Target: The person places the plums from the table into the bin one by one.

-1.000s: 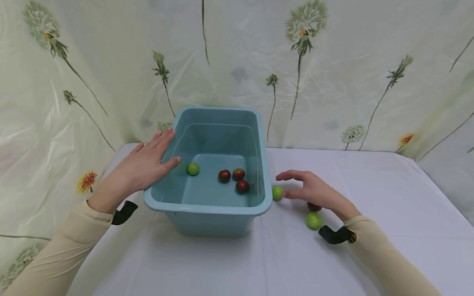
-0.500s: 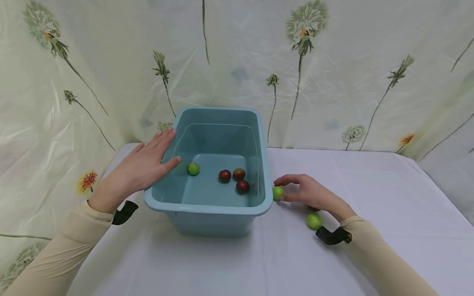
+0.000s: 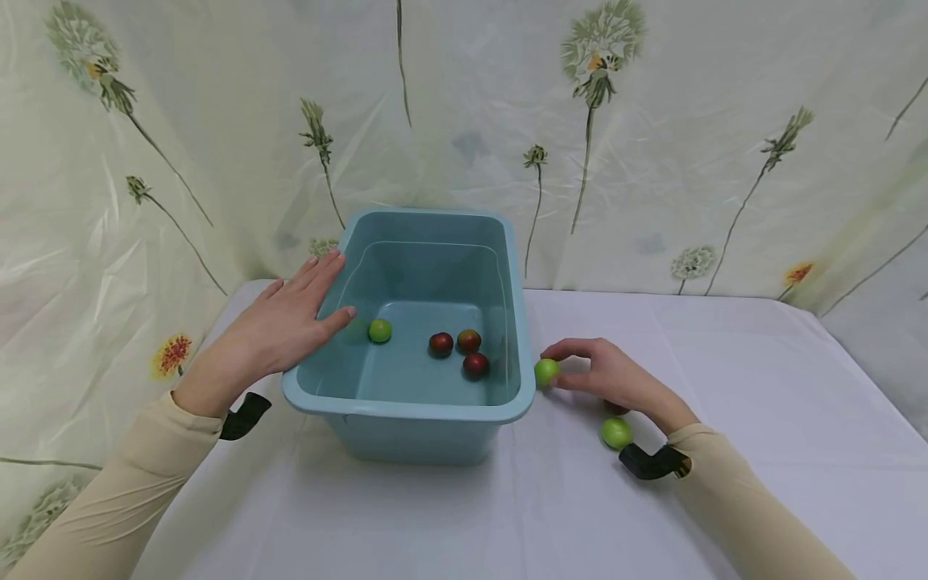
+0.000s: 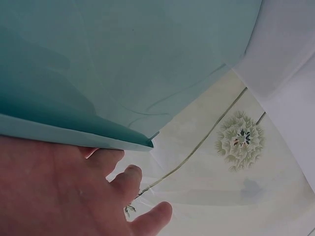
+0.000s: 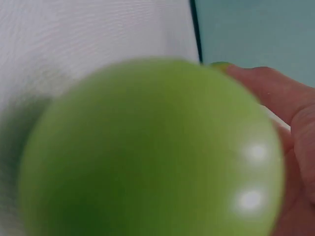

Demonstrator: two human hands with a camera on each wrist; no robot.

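My left hand (image 3: pixel 283 322) rests on the left rim of a blue plastic tub (image 3: pixel 406 409), fingers straight; the left wrist view shows them along the rim's underside. Beside the tub's right wall, my right hand (image 3: pixel 616 374) pinches a small round green fruit (image 3: pixel 547 372) between thumb and fingertips. In the right wrist view only a sliver of that green fruit (image 5: pixel 221 65) shows at the fingertips. A second green fruit (image 3: pixel 616 433) lies on the table below the right wrist and looms large in that wrist view. A dark red fruit (image 3: pixel 615 408) is mostly hidden under the hand.
Inside the tub lie one green fruit (image 3: pixel 380 330) and three dark red fruits (image 3: pixel 475 366). A white cloth covers the table (image 3: pixel 580 515). Behind it hangs a flower-printed curtain (image 3: pixel 449 97).
My right hand has moved slightly left, and its thumb and fingers have closed round the green fruit beside the tub. That fruit has shifted up a little. The left hand stays put.
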